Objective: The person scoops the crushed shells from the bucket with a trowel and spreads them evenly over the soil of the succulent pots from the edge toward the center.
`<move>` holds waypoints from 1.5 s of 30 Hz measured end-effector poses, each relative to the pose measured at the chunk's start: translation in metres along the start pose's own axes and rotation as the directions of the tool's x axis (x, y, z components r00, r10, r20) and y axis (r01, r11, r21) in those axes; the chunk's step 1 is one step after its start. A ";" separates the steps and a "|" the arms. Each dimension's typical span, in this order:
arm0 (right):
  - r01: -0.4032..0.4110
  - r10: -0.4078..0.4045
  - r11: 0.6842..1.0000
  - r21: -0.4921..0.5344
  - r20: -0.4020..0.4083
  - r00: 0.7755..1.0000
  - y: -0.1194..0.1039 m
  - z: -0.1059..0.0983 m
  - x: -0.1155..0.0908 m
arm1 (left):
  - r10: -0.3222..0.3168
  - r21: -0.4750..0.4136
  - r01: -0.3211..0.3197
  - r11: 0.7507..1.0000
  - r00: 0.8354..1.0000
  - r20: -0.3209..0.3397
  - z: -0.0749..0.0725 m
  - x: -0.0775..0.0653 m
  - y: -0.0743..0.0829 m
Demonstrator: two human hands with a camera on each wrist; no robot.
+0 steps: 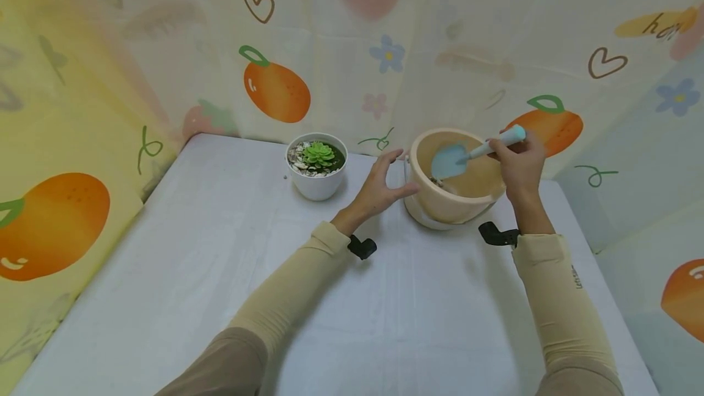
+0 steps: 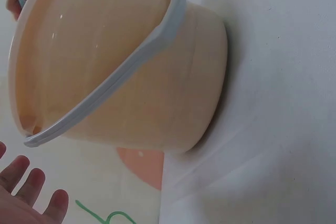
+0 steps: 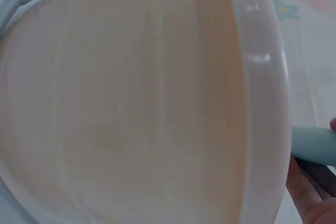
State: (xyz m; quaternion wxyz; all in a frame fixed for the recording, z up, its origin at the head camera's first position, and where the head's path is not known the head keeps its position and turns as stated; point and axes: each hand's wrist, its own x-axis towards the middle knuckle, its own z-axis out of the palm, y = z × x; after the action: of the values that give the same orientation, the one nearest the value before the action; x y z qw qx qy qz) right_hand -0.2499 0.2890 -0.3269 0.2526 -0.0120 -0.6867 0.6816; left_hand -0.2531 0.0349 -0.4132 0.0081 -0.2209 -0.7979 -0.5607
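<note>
Two bare hands flanked a peach bucket (image 1: 448, 205) at the far side of a white-covered table (image 1: 236, 261). Right hand (image 1: 520, 165): fingers curled around the handle of a pale blue trowel (image 1: 450, 162), its blade tilted down inside the bucket's mouth. Left hand (image 1: 376, 187): nothing held, thumb and fingers spread beside the near-left rim; whether the thumb touched it, I could not tell.

With no grip visible on the bucket, a hard push of the blade against its wall could slide or tip it. Lifting a loaded blade at a slant might spill the small bits (image 1: 436, 182) at the bottom. A leftward swing of the left arm could knock the potted succulent (image 1: 317, 185) nearby.

Left forearm slanted up and rightward; right forearm rose steeply, the hand above the rim's right side.
</note>
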 end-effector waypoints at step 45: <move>0.380 0.095 0.611 -0.694 0.542 0.835 0.036 0.022 0.017 | 0.056 0.118 -0.057 0.991 0.998 0.005 0.021 0.020 0.002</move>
State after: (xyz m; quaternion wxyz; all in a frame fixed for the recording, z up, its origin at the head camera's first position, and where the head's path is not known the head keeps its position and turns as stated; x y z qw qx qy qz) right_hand -0.2849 0.2769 -0.3536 0.0789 0.1249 -0.9522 0.2673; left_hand -0.2654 0.0609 -0.4136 0.0364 -0.2430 -0.8231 -0.5120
